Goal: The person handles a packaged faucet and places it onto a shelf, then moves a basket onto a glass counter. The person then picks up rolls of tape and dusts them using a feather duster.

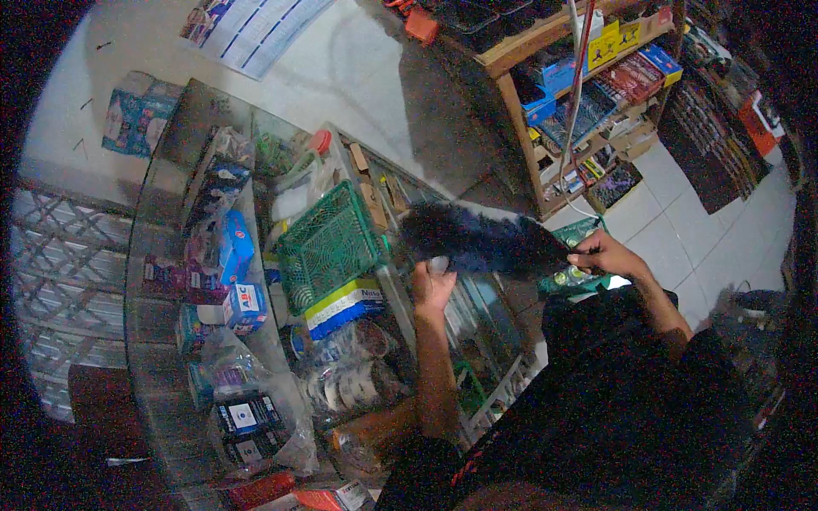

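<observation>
A dark, fluffy duster-like object (486,240) stretches across the middle of the view, above a glass case. At its right, narrow end, my right hand (603,257) is closed on it, thumb and fingers pinched together. My left hand (434,285) is raised under the left part of the dark object, with something small and whitish between thumb and fingers. What that whitish thing is cannot be made out. A green plastic basket (331,247) lies on the counter to the left of my left hand.
The glass counter holds a blue and white ABC box (245,307), a bag with black boxes (249,426) and wrapped rolls (354,385). A wooden shelf (521,128) with boxes stands at the upper right, on a tiled floor (673,192).
</observation>
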{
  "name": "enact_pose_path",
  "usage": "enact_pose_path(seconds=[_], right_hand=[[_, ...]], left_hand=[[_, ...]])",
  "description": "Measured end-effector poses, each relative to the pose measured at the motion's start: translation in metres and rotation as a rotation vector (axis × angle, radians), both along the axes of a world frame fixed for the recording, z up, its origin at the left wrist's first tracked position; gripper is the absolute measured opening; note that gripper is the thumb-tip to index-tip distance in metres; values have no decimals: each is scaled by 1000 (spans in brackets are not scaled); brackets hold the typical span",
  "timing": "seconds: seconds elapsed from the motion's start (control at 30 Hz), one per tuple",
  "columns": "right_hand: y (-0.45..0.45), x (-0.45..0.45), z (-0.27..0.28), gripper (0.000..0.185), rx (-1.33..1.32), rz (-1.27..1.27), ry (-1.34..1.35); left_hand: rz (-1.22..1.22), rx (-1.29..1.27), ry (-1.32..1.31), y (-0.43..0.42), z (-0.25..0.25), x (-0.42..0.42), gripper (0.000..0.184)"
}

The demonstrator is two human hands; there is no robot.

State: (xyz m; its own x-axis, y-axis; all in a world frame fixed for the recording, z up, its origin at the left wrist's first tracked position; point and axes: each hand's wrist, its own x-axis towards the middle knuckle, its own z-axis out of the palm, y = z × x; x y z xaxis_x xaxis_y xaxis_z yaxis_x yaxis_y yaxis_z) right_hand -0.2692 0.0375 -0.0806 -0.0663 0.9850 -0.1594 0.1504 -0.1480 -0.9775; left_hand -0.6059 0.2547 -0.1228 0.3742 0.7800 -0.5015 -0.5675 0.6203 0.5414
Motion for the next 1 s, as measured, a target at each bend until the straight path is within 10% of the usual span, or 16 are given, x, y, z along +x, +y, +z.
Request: enact_pose_path(seconds=[0.23,0.5,0.57,0.67,1.0], right_hand=[[0,-5,2,42,-59,-241,69],[2,-8,10,44,59,4,-86],[1,-12,8,44,-8,-70,-10],[3,-11,2,44,-32,-16,5],[4,-5,-5,44,-50,-81,-89]], left_hand=[[14,242,-33,-5,26,12,31],[-383,1365,1297,-8,59,20,46],[-216,663,27,-3,35,24,46],[-20,13,-149,-3,33,15,43],[16,74,-242,5,-3,0,29]])
